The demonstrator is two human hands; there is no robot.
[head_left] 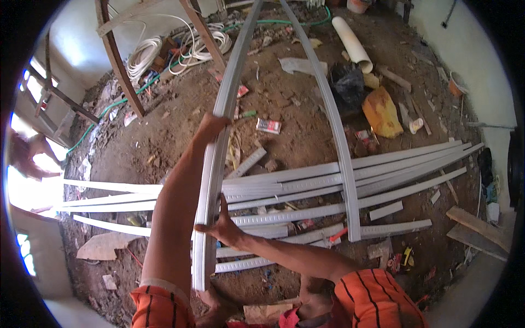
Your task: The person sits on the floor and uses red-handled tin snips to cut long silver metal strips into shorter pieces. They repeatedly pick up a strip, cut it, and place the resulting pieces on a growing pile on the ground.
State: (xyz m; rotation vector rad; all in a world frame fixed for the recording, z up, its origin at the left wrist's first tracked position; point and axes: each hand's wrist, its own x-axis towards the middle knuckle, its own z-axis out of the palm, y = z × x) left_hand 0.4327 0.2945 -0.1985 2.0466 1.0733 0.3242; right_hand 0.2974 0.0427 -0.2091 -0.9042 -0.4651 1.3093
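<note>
Channel (226,104) is in both hands, left of frame centre, above the dirt floor (180,131). Left hand (216,124) is clamped on it about mid-length: comes in from its left side, fingers over the top face. Right hand (221,227) is clamped on it too, nearer the low end, coming in from its right side: one digit across the face, another up along the right edge, rest hidden. Can't tell how hard either grips.

So the channel runs through both hands, with a short stub past the right hand toward the wearer and a much longer run beyond the left hand. Long axis goes away from the wearer: near end at bottom of view, left of centre; far end out at the top edge, leaning slightly right. Ribbed face up.

Second channel (330,117) just to the right, hands off it. Also points away, leaning left toward the top, so the two close in on each other up there.

Under both, a spread of loose channels (404,158) lies crosswise, left to right. Red-and-white packet (268,126) between the two long ones. Farther right: black bag (348,87), yellow sheet (381,113), white pipe (351,44). Far left: cable coil (144,57), green hose (147,86), wooden post (119,60).
</note>
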